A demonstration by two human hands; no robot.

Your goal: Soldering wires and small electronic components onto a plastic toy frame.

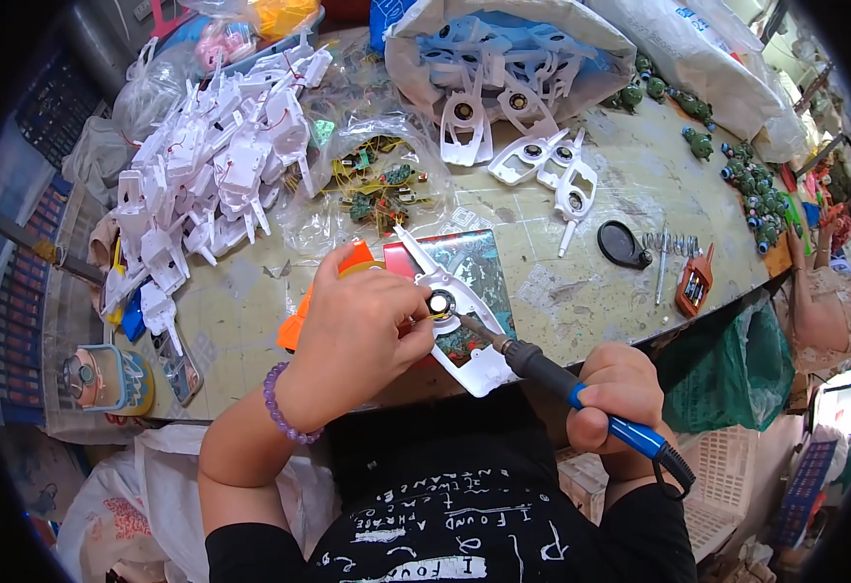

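Observation:
My left hand (359, 325), with a purple bead bracelet at the wrist, holds a white plastic toy shell (464, 335) down on a patterned mat (479, 262) at the table's near edge. A small round motor part (441, 304) sits in the shell beside my fingers. My right hand (612, 394) grips a soldering iron (581, 394) with a blue and black handle. Its tip touches the shell at the round part. An orange piece (353, 260) lies partly hidden under my left hand.
A heap of white shells with wires (217, 165) lies at the left. A bag of more shells (503, 58) stands behind. Loose shells (552, 165), wired circuit boards (382, 189), a black oval part (623, 243), springs (678, 245) and green toy parts (761, 194) lie about.

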